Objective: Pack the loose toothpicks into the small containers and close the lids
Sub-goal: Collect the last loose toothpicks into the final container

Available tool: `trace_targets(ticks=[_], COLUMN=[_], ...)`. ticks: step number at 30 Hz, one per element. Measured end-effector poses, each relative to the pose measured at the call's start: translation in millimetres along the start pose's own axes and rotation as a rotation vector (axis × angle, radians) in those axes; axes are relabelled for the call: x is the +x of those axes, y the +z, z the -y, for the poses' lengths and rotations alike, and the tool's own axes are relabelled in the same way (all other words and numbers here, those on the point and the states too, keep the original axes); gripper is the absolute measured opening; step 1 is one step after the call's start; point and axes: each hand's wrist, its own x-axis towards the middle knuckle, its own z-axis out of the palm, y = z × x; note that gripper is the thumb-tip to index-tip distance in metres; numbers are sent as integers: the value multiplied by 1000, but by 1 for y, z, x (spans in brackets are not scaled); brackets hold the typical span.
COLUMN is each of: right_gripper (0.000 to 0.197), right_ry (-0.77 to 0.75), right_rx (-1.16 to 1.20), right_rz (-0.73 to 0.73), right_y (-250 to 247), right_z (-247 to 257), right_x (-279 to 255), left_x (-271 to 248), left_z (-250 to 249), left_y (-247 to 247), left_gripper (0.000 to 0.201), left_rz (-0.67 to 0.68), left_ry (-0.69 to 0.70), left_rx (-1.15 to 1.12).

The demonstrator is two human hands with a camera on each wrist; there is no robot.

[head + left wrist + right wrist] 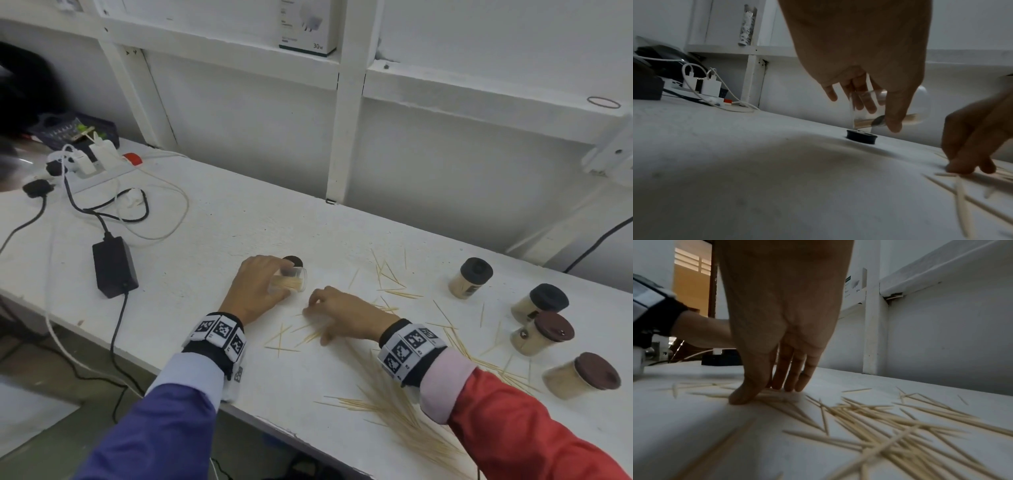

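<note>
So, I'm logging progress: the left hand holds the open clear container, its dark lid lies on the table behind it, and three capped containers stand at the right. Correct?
Not quite: four capped containers stand at the right, not three, as the head view shows. The rest holds: the left hand holds the open clear container, and its dark lid lies on the table behind it.

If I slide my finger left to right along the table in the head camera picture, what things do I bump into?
Black power adapter → left hand holding the open container → right hand on loose toothpicks → four lidded containers.
</note>
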Motion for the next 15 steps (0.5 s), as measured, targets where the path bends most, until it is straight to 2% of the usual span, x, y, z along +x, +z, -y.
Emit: trace_targets(ticks=[4, 8, 15], right_gripper=[18, 15, 11], right_ry=[-54, -53, -14], right_rx=[-87, -155, -289], right_rz=[-42, -73, -17], right_y=[-4, -6, 1], right_z=[-3, -3, 5], right_x=[0, -3, -7], left_x=[3, 4, 3], left_z=[-16, -20, -20], left_y=[1, 8, 16], left_gripper=[33, 34, 44], left_rz=[-3, 3, 32], left_ry=[-23, -13, -13], left_rx=[21, 25, 7])
